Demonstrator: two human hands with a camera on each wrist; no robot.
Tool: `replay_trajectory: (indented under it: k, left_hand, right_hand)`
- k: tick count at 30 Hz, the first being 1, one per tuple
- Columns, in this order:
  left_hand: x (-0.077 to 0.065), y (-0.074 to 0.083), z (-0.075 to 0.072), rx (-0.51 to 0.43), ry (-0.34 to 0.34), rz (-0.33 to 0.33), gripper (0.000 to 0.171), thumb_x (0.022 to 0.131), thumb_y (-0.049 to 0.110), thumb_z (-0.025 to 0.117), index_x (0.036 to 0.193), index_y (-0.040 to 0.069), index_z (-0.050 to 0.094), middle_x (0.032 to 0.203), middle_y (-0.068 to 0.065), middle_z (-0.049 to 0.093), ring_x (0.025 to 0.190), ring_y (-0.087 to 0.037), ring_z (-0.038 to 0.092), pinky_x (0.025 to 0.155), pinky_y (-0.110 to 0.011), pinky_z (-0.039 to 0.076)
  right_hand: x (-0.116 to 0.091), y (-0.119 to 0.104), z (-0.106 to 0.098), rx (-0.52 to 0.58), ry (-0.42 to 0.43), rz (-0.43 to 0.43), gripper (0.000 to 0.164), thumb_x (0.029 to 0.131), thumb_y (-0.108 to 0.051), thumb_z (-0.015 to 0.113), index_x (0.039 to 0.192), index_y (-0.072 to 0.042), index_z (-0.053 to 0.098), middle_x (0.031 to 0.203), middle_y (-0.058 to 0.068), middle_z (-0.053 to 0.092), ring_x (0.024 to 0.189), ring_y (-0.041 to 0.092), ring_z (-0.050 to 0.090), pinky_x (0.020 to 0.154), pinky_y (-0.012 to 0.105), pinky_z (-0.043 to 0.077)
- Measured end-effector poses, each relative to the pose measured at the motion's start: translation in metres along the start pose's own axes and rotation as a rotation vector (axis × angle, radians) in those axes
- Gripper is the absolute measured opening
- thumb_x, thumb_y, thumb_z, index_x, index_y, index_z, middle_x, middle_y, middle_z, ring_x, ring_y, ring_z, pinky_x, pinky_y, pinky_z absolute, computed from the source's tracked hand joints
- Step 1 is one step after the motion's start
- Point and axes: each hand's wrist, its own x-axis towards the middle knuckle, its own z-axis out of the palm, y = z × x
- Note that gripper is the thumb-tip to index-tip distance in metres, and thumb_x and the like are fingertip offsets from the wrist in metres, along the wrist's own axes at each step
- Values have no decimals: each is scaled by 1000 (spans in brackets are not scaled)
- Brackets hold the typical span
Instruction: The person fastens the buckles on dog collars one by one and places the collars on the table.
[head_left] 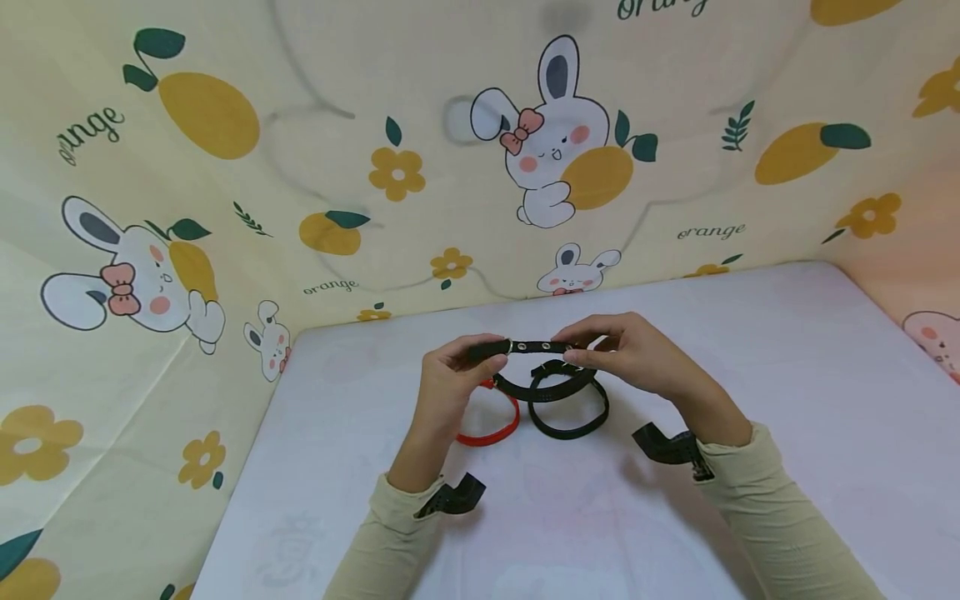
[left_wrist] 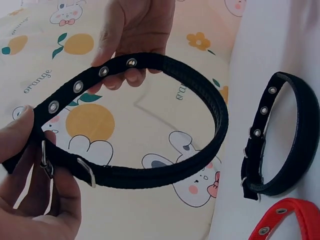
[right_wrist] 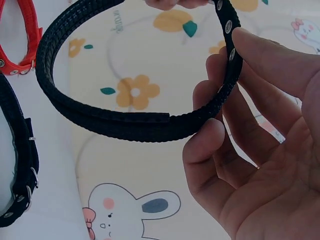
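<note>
Both hands hold a black pet collar (head_left: 546, 392), looped round, above the table. Near its buckle (left_wrist: 47, 159), the left hand (head_left: 457, 367) pinches the band between thumb and fingers. The right hand (head_left: 637, 354) grips the band with its row of metal eyelets (left_wrist: 78, 86) at the other side. A second black collar (head_left: 568, 434) rests in a ring on the table beneath, partly covered by the held one in the head view. Beside it on the left is a red collar (head_left: 489, 439), partly hidden behind the left hand.
The white tabletop (head_left: 360, 500) meets a patterned cloth backdrop (head_left: 450, 92) with rabbits and oranges at the back and left. A black strap piece (head_left: 457, 496) is at the left cuff, and another black strap piece (head_left: 666, 443) at the right cuff.
</note>
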Motion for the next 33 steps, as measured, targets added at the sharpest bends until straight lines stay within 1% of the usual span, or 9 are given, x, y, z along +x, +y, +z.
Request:
replay_trajectory:
  k: [4,7,12,15,22,27,29,31,33]
  left_hand:
    - [0,-3,3,14,-36,16,27,84,3,78,110,-3,71,94,5,73,83,-14,63,70,-22,53]
    - [0,-5,5,24,-47,16,27,84,4,78,108,-4,72,93,5,73,83,-15,63,72,-23,54]
    - [-2,-6,8,21,-55,-9,27,82,6,80,107,-2,73,95,4,74,90,-17,63,78,-26,54]
    - [-3,-7,9,15,-52,-14,27,81,5,81,106,-2,73,94,4,74,90,-18,63,77,-27,54]
    - [-3,-9,11,46,-59,5,25,82,4,80,104,-3,73,91,6,75,90,-18,61,77,-28,51]
    - [-3,-10,11,53,-63,25,25,82,3,79,104,-4,73,89,7,75,88,-17,60,77,-28,50]
    - [-3,-10,11,54,-61,20,25,82,3,79,105,-4,73,89,7,75,87,-16,60,76,-27,51]
    - [-3,-10,11,52,-60,7,25,83,3,79,106,-4,73,90,7,75,88,-16,62,77,-27,52]
    - [-3,-10,12,51,-62,0,25,83,4,79,106,-3,73,91,6,75,89,-16,64,78,-27,54]
  right_hand:
    - [0,0,2,-3,-16,-23,25,90,-24,75,114,-20,74,107,2,73,95,16,67,80,29,55]
    - [1,-1,4,-19,-26,-44,24,90,-24,75,114,-21,74,108,0,74,99,13,65,82,29,54]
    - [2,-3,7,-39,-35,-65,24,90,-24,75,114,-22,74,107,-3,74,100,12,65,84,31,54]
    - [2,-3,10,-48,-32,-63,24,90,-23,75,114,-20,74,106,-2,73,98,15,65,83,32,54]
    - [1,-3,12,-63,-25,-72,24,90,-23,74,114,-19,74,105,-2,74,97,13,65,82,29,54]
    - [1,-3,12,-65,-27,-80,24,90,-22,75,114,-20,74,105,-3,74,96,11,65,81,29,55]
    - [1,-4,13,-75,-23,-85,24,90,-23,75,114,-21,73,105,-5,73,97,11,65,82,29,53]
    - [1,-5,13,-89,-14,-103,25,90,-23,75,115,-22,72,106,-6,73,99,11,64,83,28,52]
    - [0,-6,13,-91,-16,-147,27,91,-22,74,117,-21,70,108,-5,72,100,10,63,83,27,50]
